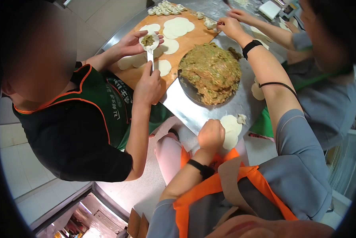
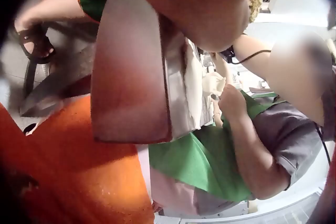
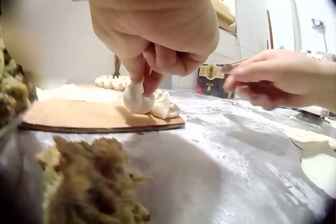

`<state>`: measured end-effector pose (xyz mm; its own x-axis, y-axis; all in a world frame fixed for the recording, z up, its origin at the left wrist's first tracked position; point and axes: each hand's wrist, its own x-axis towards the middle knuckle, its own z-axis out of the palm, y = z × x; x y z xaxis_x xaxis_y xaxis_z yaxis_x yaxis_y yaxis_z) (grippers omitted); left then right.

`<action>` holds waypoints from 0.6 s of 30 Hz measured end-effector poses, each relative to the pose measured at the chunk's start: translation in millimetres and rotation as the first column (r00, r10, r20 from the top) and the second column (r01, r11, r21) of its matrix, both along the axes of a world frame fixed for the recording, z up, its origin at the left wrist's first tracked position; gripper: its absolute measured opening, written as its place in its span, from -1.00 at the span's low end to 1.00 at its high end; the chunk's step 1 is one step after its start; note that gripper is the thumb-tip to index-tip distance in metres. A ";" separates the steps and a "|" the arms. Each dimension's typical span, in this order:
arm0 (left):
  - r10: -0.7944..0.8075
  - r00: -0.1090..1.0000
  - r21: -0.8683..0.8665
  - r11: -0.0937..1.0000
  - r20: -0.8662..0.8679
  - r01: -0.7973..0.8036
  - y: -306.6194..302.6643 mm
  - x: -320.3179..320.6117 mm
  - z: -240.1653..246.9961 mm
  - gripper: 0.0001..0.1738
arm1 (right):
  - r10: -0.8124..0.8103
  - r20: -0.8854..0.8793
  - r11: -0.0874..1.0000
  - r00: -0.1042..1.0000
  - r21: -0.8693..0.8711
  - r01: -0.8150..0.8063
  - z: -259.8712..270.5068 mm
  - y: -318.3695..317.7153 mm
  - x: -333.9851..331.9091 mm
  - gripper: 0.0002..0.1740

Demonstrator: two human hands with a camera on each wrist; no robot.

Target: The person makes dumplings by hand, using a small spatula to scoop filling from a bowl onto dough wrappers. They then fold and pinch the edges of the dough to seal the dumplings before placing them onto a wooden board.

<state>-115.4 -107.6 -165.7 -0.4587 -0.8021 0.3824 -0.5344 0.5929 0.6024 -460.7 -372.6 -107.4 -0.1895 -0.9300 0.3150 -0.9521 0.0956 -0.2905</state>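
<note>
My right hand (image 1: pixel 230 29) reaches to the near corner of the wooden board (image 1: pixel 203 33). In the right wrist view, its thumb and fingers pinch the top of a white dumpling (image 3: pixel 138 99) low over that corner, beside other folded dumplings (image 3: pixel 166 106). My left hand (image 1: pixel 211 135) is at the metal table's near edge, fingers curled, beside flat round dough wrappers (image 1: pixel 231 131). Its fingertips are hidden, so I cannot tell whether they hold a wrapper. A small dough piece (image 1: pixel 242 118) lies by those wrappers. Between my hands stands a bowl heaped with chopped filling (image 1: pixel 211 73).
At left, a person in a green apron holds a wrapper with filling (image 1: pixel 149 41) and a flat spreader (image 1: pixel 150 55). Another person's hand (image 3: pixel 278 77) works close to my right hand. Wrappers (image 1: pixel 178 27) and rows of dumplings (image 1: pixel 166 8) lie on the board.
</note>
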 end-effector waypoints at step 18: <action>-0.061 0.998 -0.004 0.998 0.015 0.061 4.5 1.5 3.0 -0.88 | -0.086 0.516 0.995 0.853 0.094 0.043 13.5 274.8 94.6 -0.78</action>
